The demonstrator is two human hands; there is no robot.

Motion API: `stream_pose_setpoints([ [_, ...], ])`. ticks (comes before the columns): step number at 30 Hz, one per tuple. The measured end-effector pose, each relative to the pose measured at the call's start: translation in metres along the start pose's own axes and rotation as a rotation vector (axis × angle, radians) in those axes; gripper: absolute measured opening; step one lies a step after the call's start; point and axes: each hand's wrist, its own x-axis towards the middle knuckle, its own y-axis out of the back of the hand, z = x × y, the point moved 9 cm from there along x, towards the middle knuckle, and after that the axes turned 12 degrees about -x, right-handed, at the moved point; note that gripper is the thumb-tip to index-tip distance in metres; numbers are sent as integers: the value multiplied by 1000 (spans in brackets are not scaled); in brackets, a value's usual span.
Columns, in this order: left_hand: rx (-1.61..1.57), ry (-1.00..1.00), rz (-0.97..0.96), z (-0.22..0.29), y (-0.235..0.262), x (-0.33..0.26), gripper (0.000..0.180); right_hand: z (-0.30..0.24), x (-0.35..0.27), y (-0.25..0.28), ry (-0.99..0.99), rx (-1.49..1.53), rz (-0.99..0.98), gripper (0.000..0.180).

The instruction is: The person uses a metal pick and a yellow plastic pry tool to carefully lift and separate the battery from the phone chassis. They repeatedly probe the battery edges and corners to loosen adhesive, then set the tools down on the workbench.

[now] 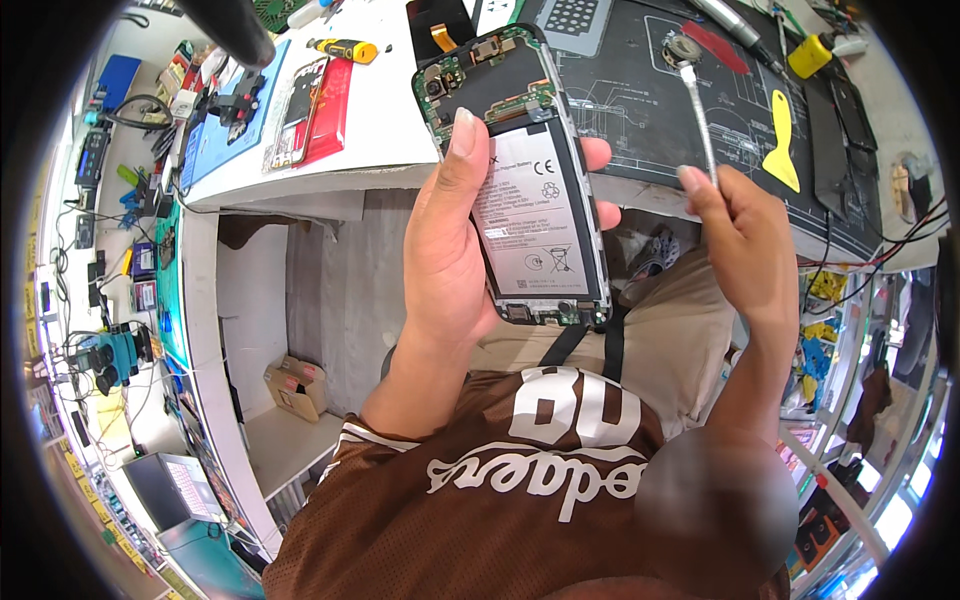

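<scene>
My left hand (447,235) is wrapped round an opened smartphone (530,215) with its back off. Its grey-white battery (525,220), green circuit board and camera modules show. From its top end, a dark panel (437,25) hangs on by an orange flex cable (442,38). My right hand (745,230) is closed on a slim silver rod (700,120) near the front edge of the bench. The far end of the rod touches or lies over a small round metal piece (682,50); I cannot tell which.
A black printed work mat (640,120) covers the bench's right side, with a yellow plastic spatula (782,145) on it. Left are a yellow-black cutter (343,50), a phone frame (297,110) on a red sheet and a blue mat (215,140). A dark rounded arm (232,30) overhangs.
</scene>
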Motion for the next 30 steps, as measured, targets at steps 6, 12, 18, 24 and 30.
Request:
stream_pose_setpoints([
  [6, 41, -16, 167, 16, 18, -17, 63, -46, 43, -8, 275, -360, 62, 40],
  [12, -199, -65, 134, 20, 37, -19, 55, -8, 76, 0, 273, -367, 156, 28],
  [18, -189, -236, 174, 50, 54, -60, 50, -30, 57, 9, 550, -439, 524, 27],
  [24, -99, -256, 156, 52, 40, -67, 53, -98, -3, -65, 300, 461, -182, 29],
  [30, 485, -318, 302, 84, 72, -81, 48, -140, -45, -155, 171, 1026, -560, 45],
])
